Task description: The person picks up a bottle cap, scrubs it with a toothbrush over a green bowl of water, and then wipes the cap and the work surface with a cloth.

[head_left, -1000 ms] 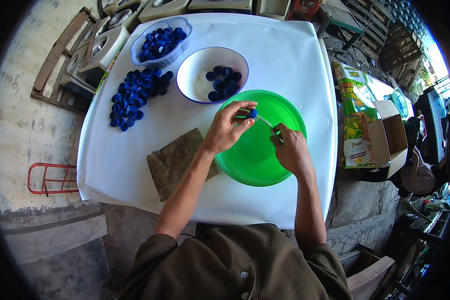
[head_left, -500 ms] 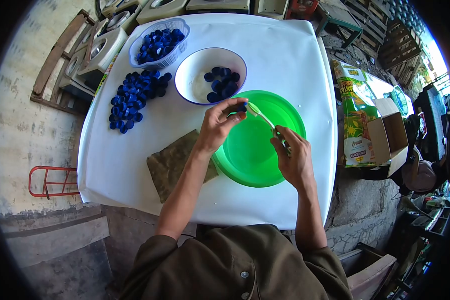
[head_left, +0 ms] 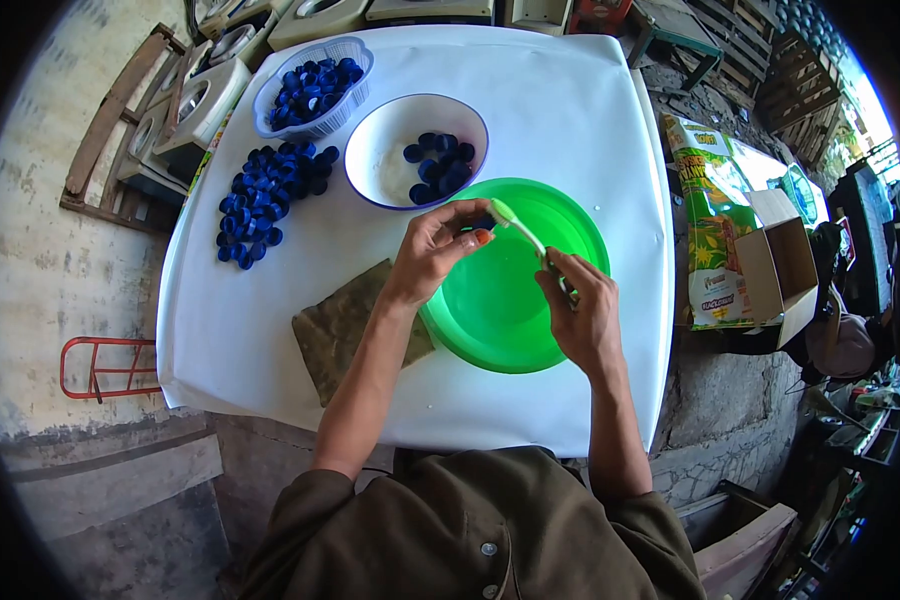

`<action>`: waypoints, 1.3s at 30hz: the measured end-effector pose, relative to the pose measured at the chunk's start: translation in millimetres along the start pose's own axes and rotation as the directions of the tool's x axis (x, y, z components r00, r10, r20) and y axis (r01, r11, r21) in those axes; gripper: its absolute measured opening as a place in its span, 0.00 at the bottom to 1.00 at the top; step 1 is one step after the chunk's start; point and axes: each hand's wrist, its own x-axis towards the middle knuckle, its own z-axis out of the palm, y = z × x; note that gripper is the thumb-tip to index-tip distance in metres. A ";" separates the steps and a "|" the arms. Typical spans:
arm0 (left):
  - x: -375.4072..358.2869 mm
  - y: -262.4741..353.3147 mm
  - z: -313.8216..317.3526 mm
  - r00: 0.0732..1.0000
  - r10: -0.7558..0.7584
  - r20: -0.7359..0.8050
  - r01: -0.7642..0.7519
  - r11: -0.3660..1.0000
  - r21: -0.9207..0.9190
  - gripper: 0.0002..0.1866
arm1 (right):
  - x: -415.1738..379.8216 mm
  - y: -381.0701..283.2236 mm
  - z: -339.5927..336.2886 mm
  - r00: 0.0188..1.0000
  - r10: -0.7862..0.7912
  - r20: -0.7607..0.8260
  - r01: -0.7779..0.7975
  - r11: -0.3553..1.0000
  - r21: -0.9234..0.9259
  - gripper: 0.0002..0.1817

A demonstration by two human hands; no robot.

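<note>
The left hand (head_left: pixel 428 258) pinches a small blue cap (head_left: pixel 483 223), mostly hidden by the fingers, and the right hand (head_left: pixel 588 312) grips a toothbrush (head_left: pixel 526 234) with its green head right by the cap. Under them is a big green tub (head_left: pixel 500 318). Past it, a white bowl (head_left: pixel 373 145) and a see-through basket (head_left: pixel 358 98) hold more blue caps, with a pile of caps (head_left: pixel 263 205) beside them and a folded brown cloth (head_left: pixel 332 325) nearer, all on the white table (head_left: pixel 560 110).

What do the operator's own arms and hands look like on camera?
Left hand and right hand wear no gloves; forearms are uncovered, without visible cables. Dark olive-brown sleeves end near the elbows. An orange-red patch marks the left thumb tip.
</note>
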 end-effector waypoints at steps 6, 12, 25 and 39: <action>-0.5 0.5 -3.4 0.998 -0.014 0.056 0.012 0.999 0.032 0.20 | 2.7 -3.0 -0.3 0.995 0.095 0.028 -0.094 0.995 -0.016 0.12; 1.1 0.1 -5.0 0.995 0.050 0.087 -0.049 0.999 -0.020 0.19 | -2.7 -3.9 4.4 1.000 -0.012 0.010 0.011 0.999 0.053 0.13; 2.6 -6.2 -8.8 0.999 -0.003 0.050 0.007 0.996 -0.088 0.24 | 3.5 -9.9 1.2 0.995 0.089 0.053 -0.092 0.995 0.044 0.14; 1.3 -2.5 -8.0 0.999 0.046 -0.006 -0.046 0.966 -0.254 0.21 | -6.2 -7.0 6.1 0.998 0.045 0.041 -0.049 0.991 0.128 0.14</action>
